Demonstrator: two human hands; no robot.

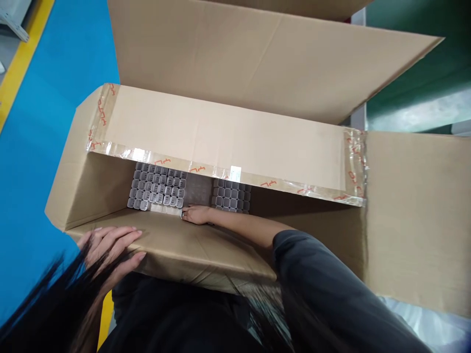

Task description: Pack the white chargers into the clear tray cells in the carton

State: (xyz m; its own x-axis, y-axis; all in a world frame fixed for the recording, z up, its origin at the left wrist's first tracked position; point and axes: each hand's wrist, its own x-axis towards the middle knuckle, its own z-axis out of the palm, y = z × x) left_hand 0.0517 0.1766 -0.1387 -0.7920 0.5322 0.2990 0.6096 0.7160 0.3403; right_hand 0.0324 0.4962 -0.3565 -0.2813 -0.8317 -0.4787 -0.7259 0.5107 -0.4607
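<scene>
A large, deep cardboard box [221, 132] stands open in front of me. On its bottom sit rows of small clear plastic cups [156, 186], with a second block of the same cups [230, 193] farther right. Between the two blocks lies a bare greyish strip [198, 189]. My right hand [196, 214] reaches down inside, by the front right corner of the left block. Its fingers are bent together around something small and pale, too hidden to name. Over the box's near edge lies my left hand [112, 245], fingers stretched out and thumb apart, partly covered by dark hair.
A tall cardboard flap [257, 59] rises behind the box, and another flap [415, 215] spreads out at the right. Clear tape with red print [198, 169] runs along the far edge. Blue floor [33, 171] with a yellow line [25, 54] shows at the left.
</scene>
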